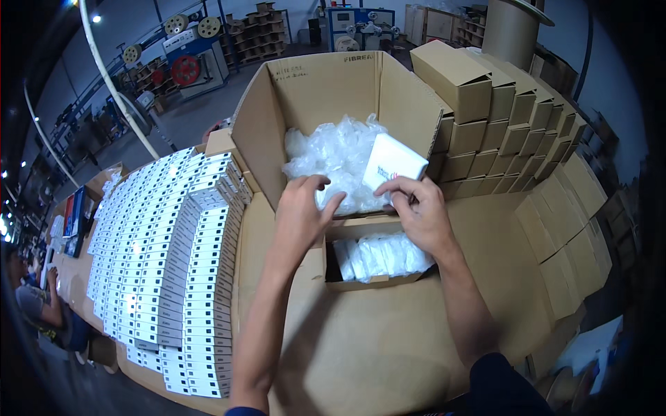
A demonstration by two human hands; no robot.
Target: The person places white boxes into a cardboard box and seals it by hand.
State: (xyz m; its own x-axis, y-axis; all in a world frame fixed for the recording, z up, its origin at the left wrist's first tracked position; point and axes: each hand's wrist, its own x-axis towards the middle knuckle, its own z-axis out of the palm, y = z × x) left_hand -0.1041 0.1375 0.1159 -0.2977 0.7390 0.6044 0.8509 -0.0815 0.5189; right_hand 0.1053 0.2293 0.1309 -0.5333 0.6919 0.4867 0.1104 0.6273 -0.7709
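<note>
My right hand grips a flat white box by its lower edge, between thumb and fingers. Printing shows on the face of that box, which is tilted up. Level with it on the left, my left hand is empty, its thumb and fingers apart and slightly bent. Behind both hands, crumpled transparent plastic bags fill the bottom of a large open carton. Just below the hands, a small open cardboard box contains a row of white items in plastic wrapping.
Tall stacks of small white boxes cover the left side of the table. Brown cartons are piled at the back right, with more cartons along the right edge. Another person is at the far left. Machines stand beyond.
</note>
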